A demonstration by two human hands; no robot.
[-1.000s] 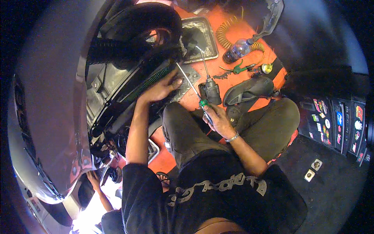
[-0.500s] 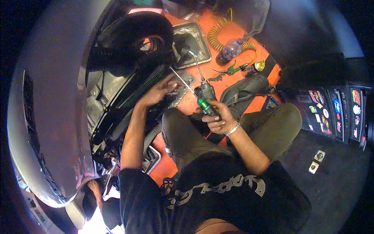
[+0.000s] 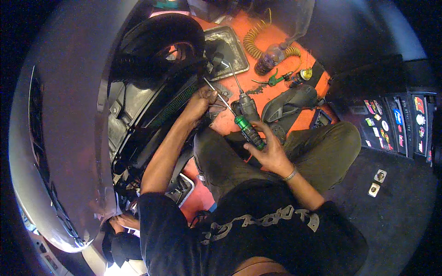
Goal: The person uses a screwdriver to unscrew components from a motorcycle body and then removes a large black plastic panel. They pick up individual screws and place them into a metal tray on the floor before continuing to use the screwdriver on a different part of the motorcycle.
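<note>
A screwdriver (image 3: pixel 249 132) with a green and black handle and a long silver shaft slants up and left, its tip at the dark underside parts of the vehicle. My left hand (image 3: pixel 200 104) is closed beside those parts, fingertips against the shaft; its grip is partly hidden. Loosely around the handle is my right hand (image 3: pixel 272 151), thumb near the butt end and fingers on the far side. A grey and black power tool (image 3: pixel 248 106) with a thin bent metal rod lies just beyond the handle on the orange floor.
A metal drip tray (image 3: pixel 243 48) sits by the wheel (image 3: pixel 159 34). Near it are a coiled yellow hose (image 3: pixel 251 42), a plastic bottle (image 3: pixel 271 57), a green air blow gun (image 3: pixel 276 80) and a spray can (image 3: pixel 301 76). Body panel (image 3: pixel 69 115) at left; another person's hands (image 3: pixel 122 223) lower left.
My right hand has loosened around the handle and shifted down and right. My left fingers have curled in at the shaft. The other person's hands have moved.
</note>
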